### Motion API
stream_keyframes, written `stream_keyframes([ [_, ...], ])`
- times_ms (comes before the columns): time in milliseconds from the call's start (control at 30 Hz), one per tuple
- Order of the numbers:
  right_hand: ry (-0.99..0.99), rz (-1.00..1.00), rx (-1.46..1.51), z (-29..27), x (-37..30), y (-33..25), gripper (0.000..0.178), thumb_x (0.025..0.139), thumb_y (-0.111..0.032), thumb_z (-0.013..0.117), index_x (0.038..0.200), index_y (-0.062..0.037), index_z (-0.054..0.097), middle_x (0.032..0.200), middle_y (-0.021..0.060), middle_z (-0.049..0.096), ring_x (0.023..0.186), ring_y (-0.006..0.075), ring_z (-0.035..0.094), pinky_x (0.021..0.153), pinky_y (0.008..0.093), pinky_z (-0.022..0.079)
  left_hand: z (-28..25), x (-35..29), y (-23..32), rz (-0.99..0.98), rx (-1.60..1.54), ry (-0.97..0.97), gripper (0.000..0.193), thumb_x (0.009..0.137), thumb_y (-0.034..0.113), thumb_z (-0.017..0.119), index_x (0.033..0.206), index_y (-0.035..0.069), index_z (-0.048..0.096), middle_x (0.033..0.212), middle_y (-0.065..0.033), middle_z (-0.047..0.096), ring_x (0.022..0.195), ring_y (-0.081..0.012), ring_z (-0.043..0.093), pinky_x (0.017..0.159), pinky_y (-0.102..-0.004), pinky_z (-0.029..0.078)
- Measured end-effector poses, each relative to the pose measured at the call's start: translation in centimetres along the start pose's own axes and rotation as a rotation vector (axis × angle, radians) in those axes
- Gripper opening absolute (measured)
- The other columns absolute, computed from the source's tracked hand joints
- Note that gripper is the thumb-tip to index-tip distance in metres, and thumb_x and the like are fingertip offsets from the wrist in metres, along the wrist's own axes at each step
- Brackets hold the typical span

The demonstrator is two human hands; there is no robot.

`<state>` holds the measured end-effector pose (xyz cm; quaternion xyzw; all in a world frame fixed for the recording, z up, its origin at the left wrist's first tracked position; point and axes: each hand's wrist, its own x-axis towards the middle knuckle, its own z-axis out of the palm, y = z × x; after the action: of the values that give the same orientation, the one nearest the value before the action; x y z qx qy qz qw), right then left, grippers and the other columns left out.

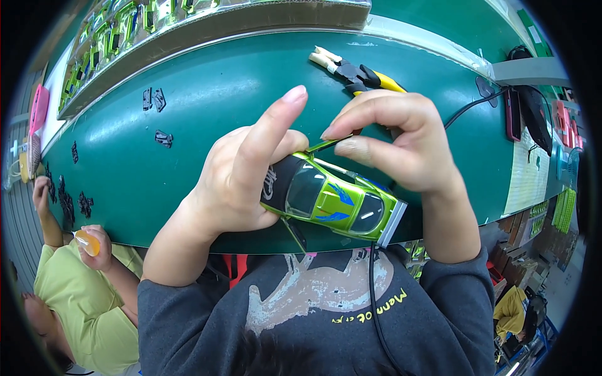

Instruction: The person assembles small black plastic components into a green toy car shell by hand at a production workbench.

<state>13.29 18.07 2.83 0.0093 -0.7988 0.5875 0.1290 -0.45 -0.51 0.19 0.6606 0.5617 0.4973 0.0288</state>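
A green toy car (334, 199) with blue flame marks and a dark hood lies over the near edge of the table, its rear end pointing right. My left hand (233, 178) grips it around the front, thumb and fingers on either side and the index finger raised. The far-side car door (324, 145) is swung outward. My right hand (404, 141) has its thumb and index finger closed on the outer end of that door. Toward my body, the near-side door (295, 234) also stands swung out.
Pliers (360, 74) with yellow-black handles lie beyond my hands. Small black parts (153, 99) are scattered at the left. A box (207, 26) of green parts stands at the back. A co-worker (88, 301) sits at the left; a black cable (475, 103) crosses the right side.
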Motion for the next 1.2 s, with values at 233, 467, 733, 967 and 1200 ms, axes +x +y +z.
stream_keyframes([
  [233, -0.113, -0.049, -0.239, -1.3, 0.0, -1.1, 0.086, 0.055, -0.06, 0.085, 0.109, 0.0044, 0.068, 0.099, 0.0159, 0.069, 0.093, 0.027, 0.067, 0.085, 0.0353, 0.051, 0.0, 0.0, 0.5, -0.1, 0.083, 0.0, 0.097, 0.062, -0.001, 0.076, 0.146, -0.007, 0.027, 0.088, -0.0133, 0.067, 0.07, -0.0284, 0.064, 0.067, -0.0346, 0.052],
  [467, -0.061, -0.126, -0.583, 1.1, -0.4, -2.6, 0.098, 0.048, -0.053, 0.089, 0.122, 0.0024, 0.057, 0.114, 0.0178, 0.062, 0.11, 0.0336, 0.059, 0.096, 0.0424, 0.045, 0.1, 0.2, 1.1, -0.261, 0.34, 0.111, 0.1, 0.06, -0.007, 0.07, 0.148, -0.006, 0.024, 0.085, -0.0128, 0.065, 0.073, -0.0309, 0.065, 0.066, -0.0366, 0.052],
  [733, 0.009, -0.153, -0.525, 1.3, -0.6, -0.9, 0.068, 0.059, -0.03, 0.088, 0.116, -0.0025, 0.062, 0.095, 0.0129, 0.068, 0.09, 0.0306, 0.065, 0.082, 0.0396, 0.05, 0.4, -0.4, 2.0, -0.481, 0.181, 0.027, 0.085, 0.06, -0.004, 0.069, 0.139, -0.005, 0.037, 0.093, -0.0158, 0.064, 0.084, -0.0343, 0.066, 0.073, -0.039, 0.053],
  [967, -0.031, 0.126, -0.305, -0.6, -0.7, -2.0, 0.087, 0.065, -0.04, 0.087, 0.136, -0.0076, 0.047, 0.098, 0.0165, 0.067, 0.094, 0.0333, 0.066, 0.086, 0.0405, 0.051, -0.5, 1.0, 1.8, -0.148, 0.523, -0.128, 0.051, 0.06, -0.004, 0.069, 0.11, 0.001, 0.062, 0.104, -0.0145, 0.056, 0.095, -0.034, 0.059, 0.08, -0.0401, 0.05],
  [1200, 0.411, 0.073, -0.241, -1.7, -1.2, -1.5, 0.092, 0.069, -0.041, 0.086, 0.141, -0.0046, 0.042, 0.122, 0.0196, 0.06, 0.113, 0.0319, 0.059, 0.096, 0.0418, 0.047, -8.0, 8.7, -5.0, -0.66, 0.34, 0.309, 0.033, 0.088, 0.016, 0.068, 0.116, 0.0, 0.058, 0.091, -0.0142, 0.069, 0.076, -0.0195, 0.064, 0.07, -0.034, 0.05],
])
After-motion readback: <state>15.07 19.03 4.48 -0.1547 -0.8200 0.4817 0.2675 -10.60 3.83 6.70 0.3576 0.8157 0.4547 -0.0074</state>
